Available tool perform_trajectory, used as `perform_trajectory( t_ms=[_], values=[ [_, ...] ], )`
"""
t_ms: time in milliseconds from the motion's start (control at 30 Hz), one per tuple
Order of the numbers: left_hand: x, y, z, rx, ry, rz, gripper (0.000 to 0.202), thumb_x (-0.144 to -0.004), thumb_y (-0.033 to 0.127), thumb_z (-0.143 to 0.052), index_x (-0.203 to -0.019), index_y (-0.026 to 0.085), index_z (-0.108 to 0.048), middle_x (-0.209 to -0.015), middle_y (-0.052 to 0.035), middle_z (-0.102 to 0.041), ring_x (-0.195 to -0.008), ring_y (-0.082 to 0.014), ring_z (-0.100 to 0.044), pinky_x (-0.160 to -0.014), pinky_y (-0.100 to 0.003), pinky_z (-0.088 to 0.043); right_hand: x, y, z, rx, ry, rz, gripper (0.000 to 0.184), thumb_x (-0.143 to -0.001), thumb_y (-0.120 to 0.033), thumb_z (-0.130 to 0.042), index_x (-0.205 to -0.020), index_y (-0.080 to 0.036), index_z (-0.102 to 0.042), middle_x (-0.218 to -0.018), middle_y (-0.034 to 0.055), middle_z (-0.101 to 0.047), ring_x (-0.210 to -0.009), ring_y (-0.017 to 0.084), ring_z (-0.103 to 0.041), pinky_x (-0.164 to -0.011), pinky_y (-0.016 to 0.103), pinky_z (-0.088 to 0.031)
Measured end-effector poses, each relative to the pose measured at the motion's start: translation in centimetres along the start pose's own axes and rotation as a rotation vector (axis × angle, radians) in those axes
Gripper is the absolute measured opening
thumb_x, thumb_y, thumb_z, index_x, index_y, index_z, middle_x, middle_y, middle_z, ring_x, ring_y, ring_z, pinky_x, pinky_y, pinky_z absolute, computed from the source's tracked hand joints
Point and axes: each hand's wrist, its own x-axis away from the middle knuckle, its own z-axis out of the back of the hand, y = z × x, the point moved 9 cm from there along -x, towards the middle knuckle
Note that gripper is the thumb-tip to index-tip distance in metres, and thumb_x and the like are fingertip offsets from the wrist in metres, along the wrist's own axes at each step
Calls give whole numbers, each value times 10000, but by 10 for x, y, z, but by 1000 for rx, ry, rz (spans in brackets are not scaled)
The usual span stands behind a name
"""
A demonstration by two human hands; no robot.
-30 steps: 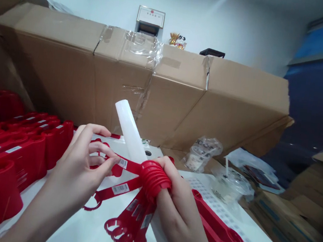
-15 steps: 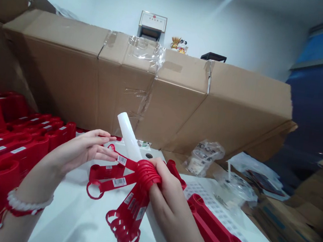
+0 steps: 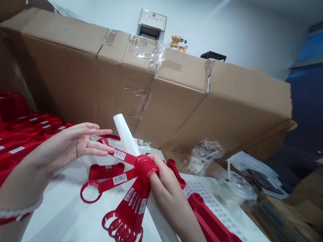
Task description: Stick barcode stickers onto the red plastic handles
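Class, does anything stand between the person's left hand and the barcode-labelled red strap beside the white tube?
Nothing visible does: the left hand is open, its fingertips right at the red strap, with no object between them.

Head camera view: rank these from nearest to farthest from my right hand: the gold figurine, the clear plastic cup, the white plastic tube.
From the right hand:
1. White plastic tube: left, meeting the gripped red ribbed bundle.
2. Clear plastic cup: right, past the label sheet.
3. Gold figurine: far ahead, atop the cardboard boxes.
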Motion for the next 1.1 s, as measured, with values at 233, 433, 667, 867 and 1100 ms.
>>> perform_trajectory(
  t_ms=[233, 433, 667, 867, 1100],
  values=[
    [8, 14, 13, -2, 150, -66, 45, -871, 194, -695, -875, 178, -737, -1309, -112, -719, -944, -324, -788, -807, -361, -667, -4, 3, 8, -11, 45, -8, 259, -1058, -239, -343, -876, -216, -526, -845, 15, -598, -766, 184, -542, -663, 339, -407],
    [20, 32, 15, -400, 384, -290, 270, -836, 380, -782, -1012, 227, -646, -1265, -69, -698, -1108, -287, -712, -899, -363, -592, -3, 8, 16, -12, 107, -20, 263, -1068, -269, -338, -886, -221, -522, -833, 5, -591, -769, 182, -536, -671, 338, -398],
    [20, 6, -51, -1152, 363, -398, 467, -775, 616, -759, -1017, 237, -632, -1039, -66, -660, -1006, -333, -613, -788, -382, -443, 4, -3, -1, -54, 83, 32, 216, -1059, -203, -329, -952, -225, -515, -855, 3, -609, -747, 172, -552, -648, 312, -417],
    [13, 1, -45, -1143, 201, -305, 341, -919, 564, -634, -1041, 247, -604, -827, 19, -582, -667, -185, -512, -619, -300, -352, 3, -2, 6, -23, 116, 31, 227, -1064, -209, -330, -920, -230, -505, -815, -14, -585, -717, 163, -530, -628, 296, -401],
    [12, -36, -69, -1211, -211, -148, 377, -1043, 496, -417, -845, 224, -587, -880, 1, -632, -829, -196, -581, -743, -315, -407, -5, 8, 25, 9, 126, 38, 198, -990, -131, -400, -892, -233, -538, -806, -33, -579, -708, 152, -499, -637, 293, -374]
  ],
)
